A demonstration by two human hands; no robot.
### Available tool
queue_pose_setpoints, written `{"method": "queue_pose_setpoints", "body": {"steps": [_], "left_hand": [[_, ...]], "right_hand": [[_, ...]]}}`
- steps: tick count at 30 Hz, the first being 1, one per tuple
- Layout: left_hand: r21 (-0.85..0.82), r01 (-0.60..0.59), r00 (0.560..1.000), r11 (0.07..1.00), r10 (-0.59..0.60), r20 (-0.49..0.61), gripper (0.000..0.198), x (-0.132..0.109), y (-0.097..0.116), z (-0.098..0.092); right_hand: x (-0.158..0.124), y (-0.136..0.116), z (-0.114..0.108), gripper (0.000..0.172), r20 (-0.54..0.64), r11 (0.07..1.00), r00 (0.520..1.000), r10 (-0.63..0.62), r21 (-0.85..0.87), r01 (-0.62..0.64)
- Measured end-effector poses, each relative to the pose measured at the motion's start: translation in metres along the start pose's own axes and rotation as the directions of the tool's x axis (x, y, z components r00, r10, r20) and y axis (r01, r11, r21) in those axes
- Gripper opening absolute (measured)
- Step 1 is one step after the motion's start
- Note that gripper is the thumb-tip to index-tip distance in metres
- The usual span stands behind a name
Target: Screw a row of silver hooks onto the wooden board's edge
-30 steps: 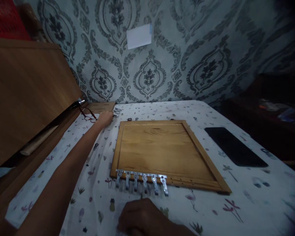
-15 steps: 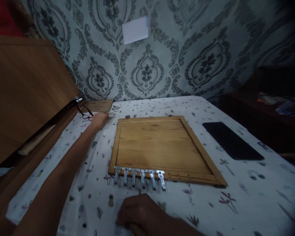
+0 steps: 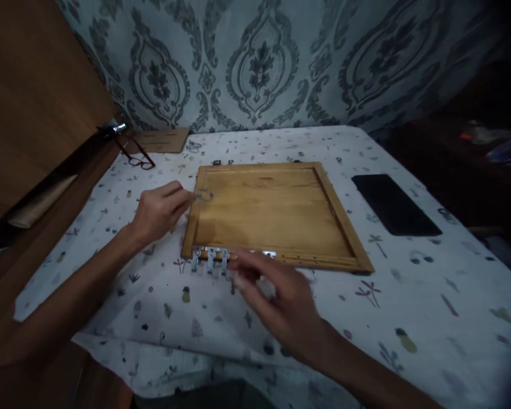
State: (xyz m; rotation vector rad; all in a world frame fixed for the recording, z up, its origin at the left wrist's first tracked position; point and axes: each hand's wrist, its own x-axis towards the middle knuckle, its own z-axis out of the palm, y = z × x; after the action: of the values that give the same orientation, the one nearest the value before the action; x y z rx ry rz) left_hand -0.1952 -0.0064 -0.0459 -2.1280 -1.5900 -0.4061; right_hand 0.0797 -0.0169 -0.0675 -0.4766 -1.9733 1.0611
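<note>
My left hand [image 3: 159, 210] is closed in a pinch over the left edge of a framed wooden board [image 3: 264, 210]. From its fingertips juts a small metal hook-shaped piece [image 3: 204, 195], blurred. My right hand [image 3: 281, 295] is at the board's near edge, thumb and forefinger by a row of silver metal hooks [image 3: 211, 260]. Motion smears its fingers, so whether it holds anything cannot be made out. The hooks lie along the near rail, and the right hand covers part of the row. Small dark holes dot the rail to its right.
A black phone-like slab [image 3: 396, 204] lies right of the board. Red-framed glasses [image 3: 140, 163] and a brown cardboard piece [image 3: 164, 140] are at the back left. A patterned cloth [image 3: 344, 318] covers the table. A wooden panel [image 3: 29, 102] rises at left.
My left hand has come back from beside the glasses to the board's left edge, now with the small metal piece. My right hand has risen from the table's front to the hooks. The view has tilted down.
</note>
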Motion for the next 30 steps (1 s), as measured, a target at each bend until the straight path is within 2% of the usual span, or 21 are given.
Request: {"method": "queue_pose_setpoints", "body": {"steps": [2,3,6,9,11,15,19,23,26,30], "left_hand": [[-0.032,-0.131,0.991,0.991,0.13,-0.034,0.011,-0.013,0.032,-0.021],[-0.049,-0.197,0.98,0.979,0.195,-0.046,0.007,-0.02,0.047,-0.03],[-0.087,-0.436,0.898,0.896,0.426,-0.11,0.009,-0.035,0.085,-0.048],[-0.178,-0.439,0.898,0.881,0.427,-0.102,0.012,-0.046,0.108,-0.05],[-0.204,-0.432,0.902,0.879,0.423,-0.087,0.014,-0.051,0.116,-0.048],[-0.184,-0.463,0.886,0.867,0.459,-0.07,0.014,-0.055,0.127,-0.043],[-0.199,-0.498,0.866,0.844,0.495,-0.071,0.009,-0.05,0.134,-0.046],[-0.231,-0.513,0.857,0.826,0.507,-0.091,0.011,-0.045,0.141,-0.048],[-0.243,-0.509,0.86,0.826,0.5,-0.103,0.012,-0.046,0.145,-0.045],[-0.251,-0.488,0.873,0.836,0.47,-0.129,0.014,-0.045,0.148,-0.042]], "right_hand": [[-0.002,-0.006,-0.01,0.046,-0.087,0.994,0.991,0.102,0.058,-0.097],[-0.005,-0.009,-0.014,0.046,-0.093,0.986,0.985,0.145,0.102,-0.136],[-0.022,-0.017,-0.021,0.047,0.014,0.959,0.975,0.22,0.178,-0.219],[-0.043,-0.022,-0.021,0.047,0.164,0.951,0.965,0.207,0.197,-0.237],[-0.054,-0.024,-0.019,0.045,0.187,0.937,0.956,0.225,0.228,-0.265],[-0.07,-0.024,-0.015,0.04,0.122,0.862,0.924,0.362,0.334,-0.382],[-0.08,-0.024,-0.015,0.036,0.229,0.68,0.848,0.478,0.515,-0.522],[-0.085,-0.022,-0.016,0.033,0.287,0.6,0.836,0.467,0.591,-0.538],[-0.087,-0.02,-0.017,0.033,0.283,0.602,0.845,0.453,0.602,-0.524],[-0.086,-0.021,-0.02,0.034,0.159,0.741,0.886,0.436,0.494,-0.454]]}}
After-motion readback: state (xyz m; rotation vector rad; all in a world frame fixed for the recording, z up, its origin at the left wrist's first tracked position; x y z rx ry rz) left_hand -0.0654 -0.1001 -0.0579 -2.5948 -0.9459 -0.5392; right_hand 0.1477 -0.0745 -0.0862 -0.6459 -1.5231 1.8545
